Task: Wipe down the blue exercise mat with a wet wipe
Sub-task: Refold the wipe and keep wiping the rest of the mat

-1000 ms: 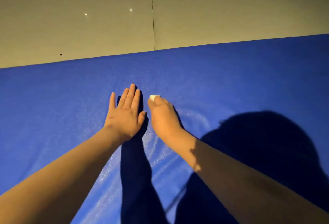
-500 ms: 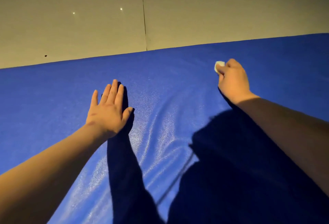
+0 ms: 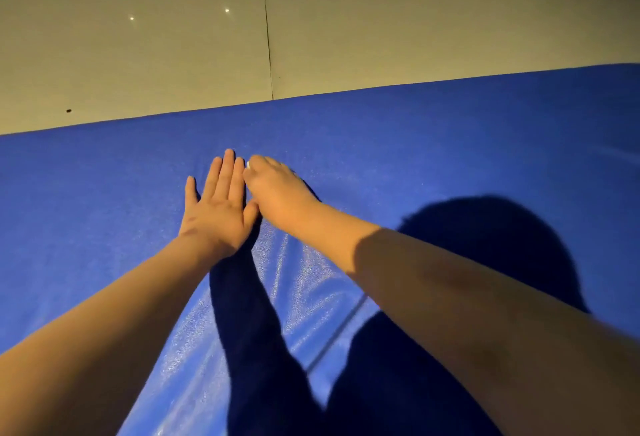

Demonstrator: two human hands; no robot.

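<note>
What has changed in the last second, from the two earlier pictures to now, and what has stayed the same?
The right hand, holding the wipe, first swept away to the right across the mat, then came back left. It is now right beside the left hand again. The left hand stayed flat on the mat with straight fingers, and the wipe was not let go.

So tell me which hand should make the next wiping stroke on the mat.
Right, probably. The right hand grips the wet wipe, of which only a white bit shows, down on the blue mat. The left hand lies flat beside it, fingers straight, holding nothing.
</note>
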